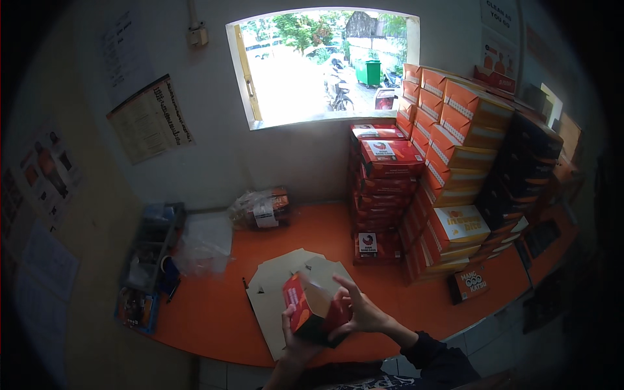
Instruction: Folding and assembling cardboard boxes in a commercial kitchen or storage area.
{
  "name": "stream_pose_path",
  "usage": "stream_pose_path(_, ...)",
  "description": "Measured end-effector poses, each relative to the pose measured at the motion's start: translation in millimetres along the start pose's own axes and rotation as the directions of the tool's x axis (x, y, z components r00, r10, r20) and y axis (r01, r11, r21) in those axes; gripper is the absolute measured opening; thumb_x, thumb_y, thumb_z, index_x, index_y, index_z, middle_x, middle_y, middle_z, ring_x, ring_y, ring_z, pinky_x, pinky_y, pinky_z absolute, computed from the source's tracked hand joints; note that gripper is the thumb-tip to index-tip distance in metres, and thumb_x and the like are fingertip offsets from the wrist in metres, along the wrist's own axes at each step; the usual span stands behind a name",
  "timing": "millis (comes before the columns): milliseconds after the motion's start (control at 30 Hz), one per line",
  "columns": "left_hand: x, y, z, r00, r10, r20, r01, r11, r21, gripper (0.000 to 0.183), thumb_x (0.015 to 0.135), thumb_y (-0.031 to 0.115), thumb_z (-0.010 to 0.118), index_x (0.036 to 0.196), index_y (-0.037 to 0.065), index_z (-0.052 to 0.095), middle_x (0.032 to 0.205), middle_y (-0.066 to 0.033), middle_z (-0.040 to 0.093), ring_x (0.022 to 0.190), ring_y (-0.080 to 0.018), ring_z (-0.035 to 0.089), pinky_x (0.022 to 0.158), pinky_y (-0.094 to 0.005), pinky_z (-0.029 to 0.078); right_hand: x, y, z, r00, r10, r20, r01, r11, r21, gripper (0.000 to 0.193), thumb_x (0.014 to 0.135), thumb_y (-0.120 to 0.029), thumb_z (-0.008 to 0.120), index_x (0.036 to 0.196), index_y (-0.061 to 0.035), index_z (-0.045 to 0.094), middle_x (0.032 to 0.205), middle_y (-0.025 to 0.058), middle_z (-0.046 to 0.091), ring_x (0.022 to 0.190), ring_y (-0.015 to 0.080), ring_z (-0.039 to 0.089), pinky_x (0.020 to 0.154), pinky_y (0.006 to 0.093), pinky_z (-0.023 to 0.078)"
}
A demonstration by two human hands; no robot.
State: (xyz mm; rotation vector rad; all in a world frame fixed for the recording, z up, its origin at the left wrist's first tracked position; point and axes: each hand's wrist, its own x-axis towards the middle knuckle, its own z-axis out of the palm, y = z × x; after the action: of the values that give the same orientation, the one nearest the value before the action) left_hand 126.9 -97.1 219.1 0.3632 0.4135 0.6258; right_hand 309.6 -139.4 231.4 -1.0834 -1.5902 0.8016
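A red cardboard box (298, 300), partly folded and open at the top with a pale inside, is tilted above the table in front of me. My left hand (296, 338) grips its left side, thumb up along the printed wall. On the box's right side rests my right hand (365, 316), thumb low and index finger raised near the top edge; its other fingers are partly hidden. Beneath the box lie flat pale cardboard blanks (266, 296), spread on the orange table (224, 312). A blurred flap shows at the box's upper edge.
Tall stacks of red boxes (390, 170) and orange boxes (455, 159) stand at the right, beside dark boxes (520, 162). One dark box (469, 283) lies near the right edge. At left are a blue-grey bin (140, 279) and plastic bags (198, 250); a wrapped bundle (263, 209) sits by the wall.
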Motion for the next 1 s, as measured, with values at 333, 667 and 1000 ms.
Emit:
stream_pose_path(333,-8.2,-28.1,-20.6,0.986,0.137,-0.099,-0.099,0.942,0.321,0.068,0.083,0.048,0.050,0.138,0.010,0.038,0.132,-0.0165,0.047,0.110,-0.0300,0.054,0.097,-0.0435,0.043,7.4,-2.8,-12.1,0.930,-0.074,-0.359,-0.056,0.939,-0.339,0.053,0.086,-0.048,0.062,0.128,-0.0155,0.057,0.135,0.0205,0.043,0.127,0.0347,0.038,0.105,0.0459,0.032)
stream_pose_path(667,-5.4,-30.7,-14.7,0.971,0.208,0.121,-0.236,0.736,0.634,0.074,0.073,0.019,0.064,0.138,0.012,0.031,0.131,-0.0214,0.039,0.119,-0.0408,0.048,0.100,-0.0458,0.042,-42.7,19.5,1.6,0.892,0.449,-0.053,-0.441,0.890,0.115,0.063,0.074,-0.043,0.077,0.120,-0.0114,0.049,0.117,0.0144,0.040,0.115,0.0302,0.040,0.101,0.0425,0.035)
stream_pose_path(1000,-46.1,-27.0,0.7,0.990,-0.116,0.086,-0.067,0.160,0.985,0.123,0.082,0.042,0.066,0.135,0.013,-0.042,0.151,-0.0296,0.017,0.140,-0.0390,0.025,0.114,-0.0374,0.022,-107.3,10.8,17.5,0.894,0.392,0.217,-0.392,0.919,-0.045,0.132,0.060,-0.060,0.081,0.152,-0.0205,-0.004,0.147,0.0340,-0.022,0.137,0.0527,-0.018,0.112,0.0594,0.013)
